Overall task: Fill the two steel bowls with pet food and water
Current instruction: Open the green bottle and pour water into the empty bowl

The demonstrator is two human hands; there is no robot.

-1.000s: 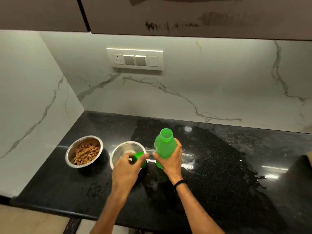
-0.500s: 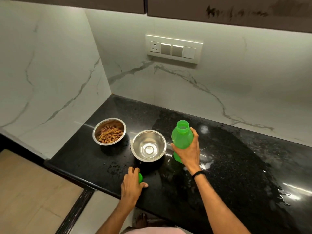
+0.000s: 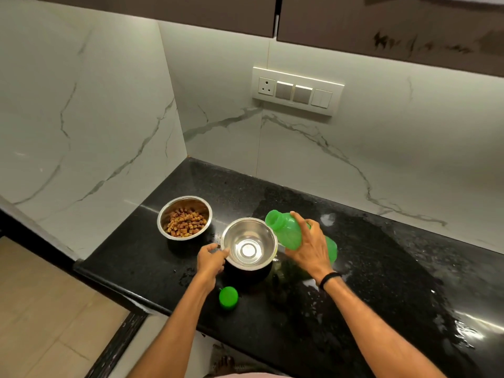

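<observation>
my right hand (image 3: 308, 246) gripped green bottle (image 3: 286, 230), tilted, mouth at 1 o'clock of empty steel bowl (image 3: 259, 233), my left hand (image 3: 210, 259) pinched its 9 o'clock rim, kibble bowl (image 3: 185, 203) at 10 o'clock, green cap (image 3: 228, 296) at 7 o'clock

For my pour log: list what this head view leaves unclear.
Head view only.
Water level in the green bottle: tinted plastic and the right hand cover it.
Whether the left hand grips or just touches the empty steel bowl: too small.
Countertop's right end: cut off by the frame edge.

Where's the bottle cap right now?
Head view: the green cap lies on the counter near its front edge, in front of the empty bowl.
</observation>
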